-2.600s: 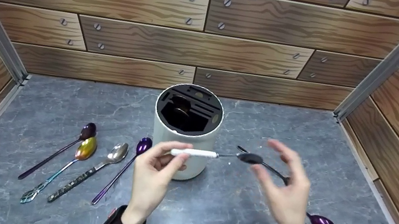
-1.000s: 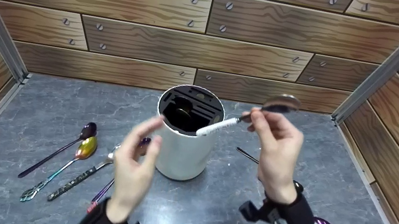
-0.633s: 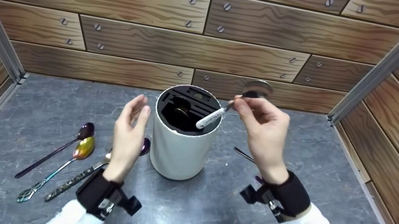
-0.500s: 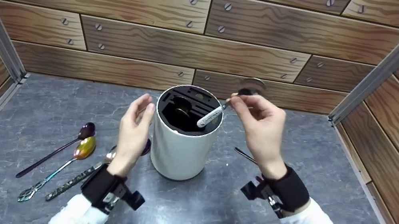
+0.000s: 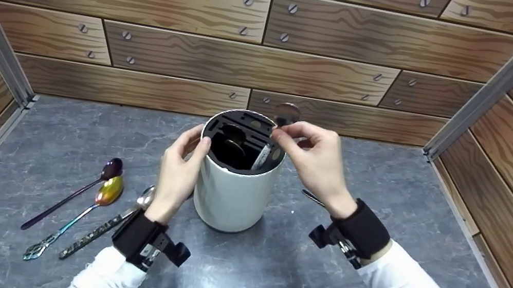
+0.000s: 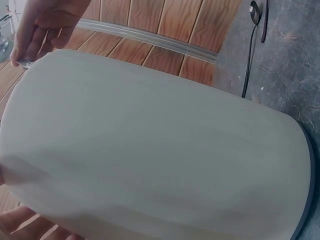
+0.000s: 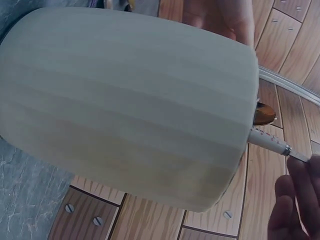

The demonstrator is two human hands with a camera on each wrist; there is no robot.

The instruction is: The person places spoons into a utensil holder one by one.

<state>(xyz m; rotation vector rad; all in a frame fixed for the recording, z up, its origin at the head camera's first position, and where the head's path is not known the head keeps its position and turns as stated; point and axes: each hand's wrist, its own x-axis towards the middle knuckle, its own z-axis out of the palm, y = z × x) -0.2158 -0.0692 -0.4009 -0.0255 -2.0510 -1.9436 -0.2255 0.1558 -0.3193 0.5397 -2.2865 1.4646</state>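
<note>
My right hand [image 5: 314, 156] pinches a spoon with a white printed handle [image 5: 262, 157] by its thin metal neck. The bowl [image 5: 287, 113] points up, and the lower handle sits inside the opening of a white cylindrical utensil holder [image 5: 232, 197]. The right wrist view shows the white handle [image 7: 270, 141] going in past the rim. My left hand [image 5: 178, 172] holds the holder's left side, thumb at the near rim and fingers farther back. Another spoon's dark, gold-edged bowl [image 5: 233, 145] shows in the opening; it looks amber in the right wrist view.
Left on the grey marbled surface lie a dark purple spoon [image 5: 111, 169], a gold-and-teal spoon [image 5: 109, 191] and a silver spoon with a dark patterned handle [image 5: 98, 232]. Dark spoons lie right of the holder, one showing in the left wrist view [image 6: 255, 12]. Wood-patterned walls enclose the surface.
The spoon passed from my left hand to my right, turned handle down, and moved left and down into the holder's opening. My left hand has moved onto the holder's side.
</note>
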